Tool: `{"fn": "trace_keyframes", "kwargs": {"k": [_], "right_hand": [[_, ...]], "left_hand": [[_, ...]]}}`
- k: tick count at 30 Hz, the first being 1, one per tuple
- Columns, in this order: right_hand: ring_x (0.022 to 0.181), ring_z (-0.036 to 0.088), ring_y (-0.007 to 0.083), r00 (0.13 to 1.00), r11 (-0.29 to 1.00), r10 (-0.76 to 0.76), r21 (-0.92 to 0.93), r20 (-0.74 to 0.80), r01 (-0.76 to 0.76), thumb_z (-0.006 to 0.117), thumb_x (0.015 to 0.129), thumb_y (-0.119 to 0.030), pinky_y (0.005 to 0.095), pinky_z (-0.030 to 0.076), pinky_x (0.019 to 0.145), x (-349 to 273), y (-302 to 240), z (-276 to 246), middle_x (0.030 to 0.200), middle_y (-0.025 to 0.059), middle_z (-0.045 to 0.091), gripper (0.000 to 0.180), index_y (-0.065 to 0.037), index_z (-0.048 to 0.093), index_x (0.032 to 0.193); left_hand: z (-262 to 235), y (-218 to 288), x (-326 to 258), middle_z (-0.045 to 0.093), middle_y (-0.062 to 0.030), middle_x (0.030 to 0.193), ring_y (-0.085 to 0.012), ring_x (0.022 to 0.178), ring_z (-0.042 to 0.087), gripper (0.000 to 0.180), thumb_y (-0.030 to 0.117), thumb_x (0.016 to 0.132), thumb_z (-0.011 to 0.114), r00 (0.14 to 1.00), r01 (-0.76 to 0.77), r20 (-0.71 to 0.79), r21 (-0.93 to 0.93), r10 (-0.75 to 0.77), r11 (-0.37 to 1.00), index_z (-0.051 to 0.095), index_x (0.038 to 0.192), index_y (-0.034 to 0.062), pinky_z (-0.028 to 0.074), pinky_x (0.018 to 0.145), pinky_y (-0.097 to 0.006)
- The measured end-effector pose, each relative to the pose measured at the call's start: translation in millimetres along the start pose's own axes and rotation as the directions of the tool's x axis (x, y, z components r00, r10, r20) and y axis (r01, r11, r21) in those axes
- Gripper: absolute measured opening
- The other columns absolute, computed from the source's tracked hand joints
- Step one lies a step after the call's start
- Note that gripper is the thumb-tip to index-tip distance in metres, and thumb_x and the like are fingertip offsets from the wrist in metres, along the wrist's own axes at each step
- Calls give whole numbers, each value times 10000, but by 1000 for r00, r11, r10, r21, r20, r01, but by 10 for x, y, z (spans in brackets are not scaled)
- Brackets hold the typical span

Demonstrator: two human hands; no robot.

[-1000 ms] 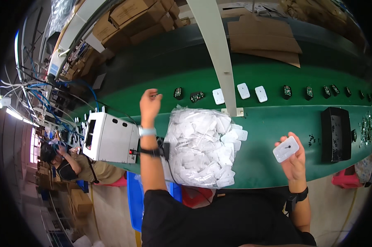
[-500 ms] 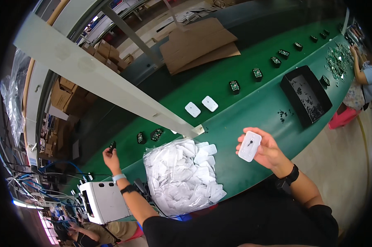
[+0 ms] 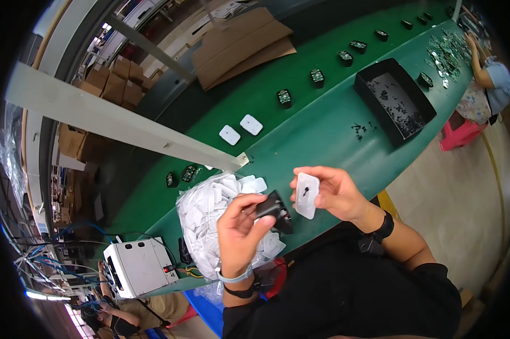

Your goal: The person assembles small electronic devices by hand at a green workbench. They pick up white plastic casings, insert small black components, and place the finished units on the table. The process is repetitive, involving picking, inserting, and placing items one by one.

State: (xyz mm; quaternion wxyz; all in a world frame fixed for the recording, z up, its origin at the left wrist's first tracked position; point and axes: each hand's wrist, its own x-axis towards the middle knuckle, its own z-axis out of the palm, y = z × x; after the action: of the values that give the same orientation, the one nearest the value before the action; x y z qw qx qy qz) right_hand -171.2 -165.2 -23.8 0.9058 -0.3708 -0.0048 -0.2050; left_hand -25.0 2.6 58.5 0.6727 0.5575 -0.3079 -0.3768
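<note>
My left hand [image 3: 239,230] grips a black plastic housing [image 3: 273,211], tilted, with its fingers and thumb around the sides. Close by on its right, my right hand [image 3: 340,195] holds a white plastic cover [image 3: 307,195] by its edges. Something small and dark sits at the middle of the cover's face. Housing and cover are apart, with a narrow gap between them. Partly behind my left hand lies a clear bag of white covers [image 3: 201,212].
Two white covers [image 3: 229,135] and several black housings with green boards [image 3: 285,99] rest on the green belt. A black bin [image 3: 374,113] of small black parts stands right; loose black parts [image 3: 359,132] lie beside it. A slanted post [image 3: 125,118] and white machine [image 3: 142,265] are left.
My left hand has come back from the far left with the black housing, to beside my right hand. The cover in my right hand has turned more edge-on. The whole view has shifted.
</note>
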Motion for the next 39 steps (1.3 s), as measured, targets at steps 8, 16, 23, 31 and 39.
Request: {"fn": "trace_keyframes", "kwargs": {"k": [8, 16, 23, 31, 39], "right_hand": [[1084, 625, 177, 975, 967, -98, -252, -201, 45, 765, 825, 26, 333, 556, 939, -378, -284, 44, 1210, 117, 632, 525, 39, 547, 1302], [1039, 652, 179, 957, 961, -129, -272, -260, 55, 788, 805, 18, 327, 574, 908, -460, -368, -57, 1189, 123, 643, 510, 57, 582, 1270], [1019, 667, 205, 953, 930, -141, -367, -269, 33, 753, 812, 72, 337, 612, 841, -376, -434, -2, 1134, 155, 651, 497, 81, 567, 1272], [991, 654, 161, 941, 927, -161, -372, -298, 41, 793, 819, -18, 295, 597, 795, -23, -294, 23, 1141, 127, 659, 467, 80, 587, 1227], [988, 657, 184, 917, 921, -231, -377, -326, 98, 767, 810, 52, 320, 607, 808, 206, 38, 189, 1107, 122, 620, 271, 28, 561, 985]], "left_hand": [[573, -97, 340, 619, -93, 1054, -162, 997, 644, 340, -74, 799, 748, 990, -39, 140, 325, -7, 945, 656, 1124, -41, 526, 890, -272], [730, -321, 322, 634, -131, 1099, -192, 1025, 643, 413, -52, 828, 740, 995, -18, 95, 289, -10, 957, 569, 1203, -34, 512, 938, -317], [748, -555, 240, 635, -176, 1168, -209, 1072, 638, 396, -104, 840, 700, 996, -72, -63, -23, 71, 997, 471, 1144, 4, 526, 927, -310], [688, -637, 310, 528, -260, 1360, -255, 1220, 577, 337, -97, 892, 638, 946, -223, -199, 164, 254, 961, 532, 1211, -64, 507, 998, -363], [495, -602, 192, 627, -185, 1116, -307, 1125, 634, 478, 10, 839, 721, 873, -219, -63, 836, 484, 503, 573, 1289, -55, 529, 875, -362]]}}
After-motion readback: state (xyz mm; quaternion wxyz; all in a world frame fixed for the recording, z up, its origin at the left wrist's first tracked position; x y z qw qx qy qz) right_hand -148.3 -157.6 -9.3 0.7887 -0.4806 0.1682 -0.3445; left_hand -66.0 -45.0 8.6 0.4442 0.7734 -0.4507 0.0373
